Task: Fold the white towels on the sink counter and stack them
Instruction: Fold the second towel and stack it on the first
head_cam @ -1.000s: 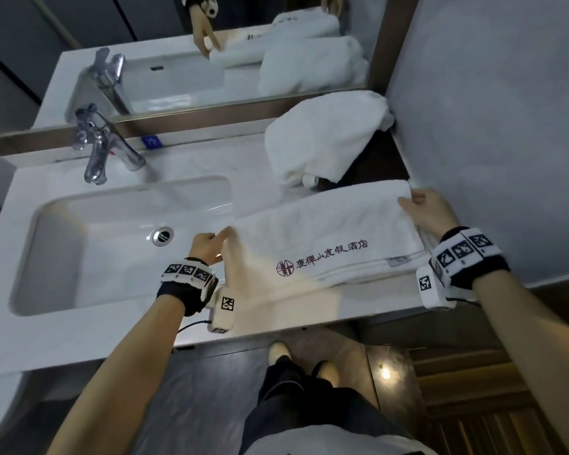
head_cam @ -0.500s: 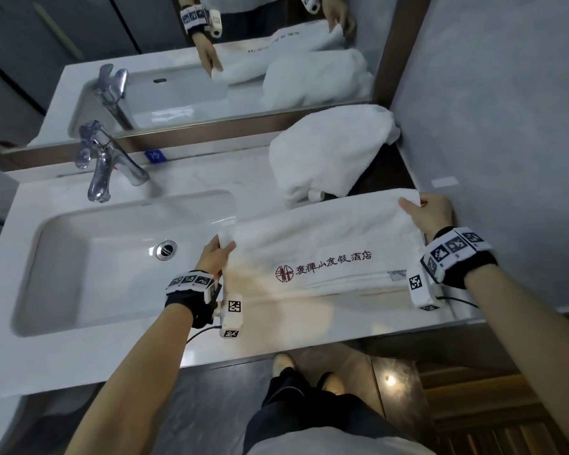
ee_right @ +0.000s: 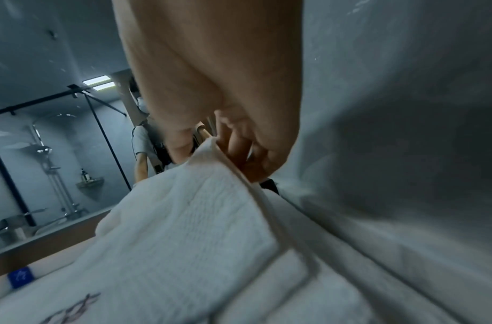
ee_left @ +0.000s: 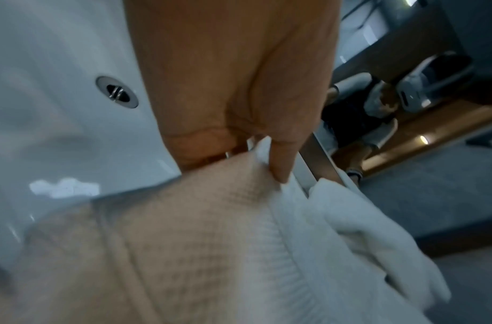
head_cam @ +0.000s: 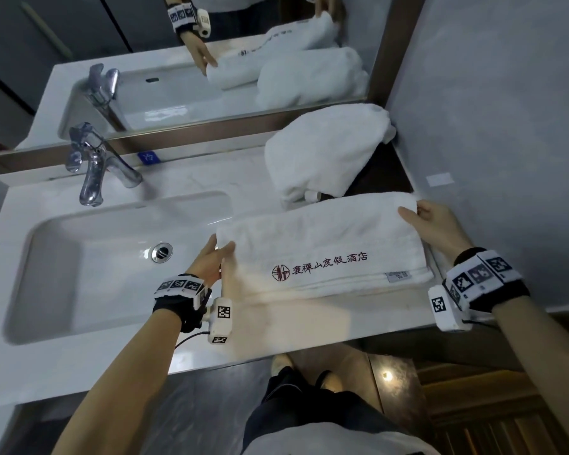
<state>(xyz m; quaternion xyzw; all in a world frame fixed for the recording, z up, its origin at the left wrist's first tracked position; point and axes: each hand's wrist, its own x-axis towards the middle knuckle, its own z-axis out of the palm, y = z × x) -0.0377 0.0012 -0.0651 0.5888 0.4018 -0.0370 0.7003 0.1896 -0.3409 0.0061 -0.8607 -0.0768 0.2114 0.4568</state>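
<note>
A white towel point(head_cam: 326, 238) with red embroidered lettering lies folded lengthwise on the sink counter point(head_cam: 276, 326), right of the basin. My left hand point(head_cam: 216, 254) pinches the towel's left end point(ee_left: 239, 175), thumb on top and fingers underneath. My right hand point(head_cam: 421, 218) grips the towel's far right corner point(ee_right: 211, 166) close to the wall. A second white towel point(head_cam: 322, 152) sits bunched in a heap behind the first, against the mirror and wall corner.
The white basin point(head_cam: 105, 257) with its drain point(head_cam: 162, 251) fills the counter's left side, with a chrome tap point(head_cam: 96, 165) behind it. A mirror point(head_cam: 211, 60) runs along the back. A grey wall point(head_cam: 490, 126) closes the right side. The counter's front edge is near my legs.
Both hands have slid along the towel's ends toward its far edge and closed on it. The towel's left end has lifted slightly. The camera view shifted a little.
</note>
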